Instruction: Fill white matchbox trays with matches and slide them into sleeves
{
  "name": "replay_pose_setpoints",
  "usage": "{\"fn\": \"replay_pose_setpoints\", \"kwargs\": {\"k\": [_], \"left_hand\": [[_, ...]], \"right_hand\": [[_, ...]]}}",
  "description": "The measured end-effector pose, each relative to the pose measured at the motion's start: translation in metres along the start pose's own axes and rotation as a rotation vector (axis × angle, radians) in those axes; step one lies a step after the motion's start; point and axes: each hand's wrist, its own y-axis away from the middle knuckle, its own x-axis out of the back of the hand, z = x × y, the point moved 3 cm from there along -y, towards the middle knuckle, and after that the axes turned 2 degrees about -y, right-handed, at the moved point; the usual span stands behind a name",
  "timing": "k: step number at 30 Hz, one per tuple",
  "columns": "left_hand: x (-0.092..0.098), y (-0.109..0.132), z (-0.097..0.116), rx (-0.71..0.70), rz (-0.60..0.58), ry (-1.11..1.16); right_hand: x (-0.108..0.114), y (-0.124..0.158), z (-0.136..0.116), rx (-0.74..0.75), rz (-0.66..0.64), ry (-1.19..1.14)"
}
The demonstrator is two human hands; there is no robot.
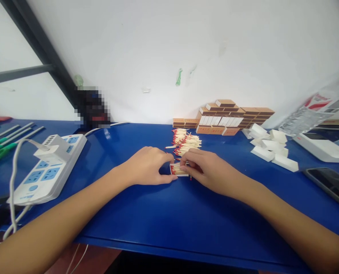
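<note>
A small white matchbox tray [182, 175] filled with red-tipped matches [175, 169] lies on the blue table. My left hand [146, 166] grips the tray's left end between thumb and fingers. Over its right part, my right hand [208, 167] has its fingertips pinched together down at the matches; one match [191, 176] pokes out below these fingers. Whether the pinch itself holds a match is hidden. Just behind both hands spreads a loose pile of matches [188, 143], most with red heads to the left.
Stacked matchboxes [229, 112] line the wall, with several white trays [268, 146] to their right. Farther right are a plastic bottle [309, 110], a white box [320, 148] and a phone [331, 184]. A power strip [53, 167] with cables and green-handled tools [0, 150] occupy the left.
</note>
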Motion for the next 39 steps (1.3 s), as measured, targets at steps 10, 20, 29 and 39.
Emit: {"fn": "replay_pose_setpoints", "kwargs": {"k": [10, 20, 29, 39], "left_hand": [[-0.001, 0.000, 0.006, -0.045, 0.021, 0.026], [0.009, 0.000, -0.001, 0.021, 0.031, 0.075], [0.003, -0.001, 0.001, 0.013, 0.007, 0.055], [0.002, -0.001, 0.003, 0.002, 0.000, 0.047]], "right_hand": [[-0.002, -0.002, -0.003, -0.057, 0.013, 0.053], [0.023, 0.004, 0.020, 0.009, -0.164, -0.024], [0.032, 0.009, 0.018, -0.127, -0.226, -0.048], [0.024, 0.009, 0.023, -0.076, -0.212, -0.005]]}}
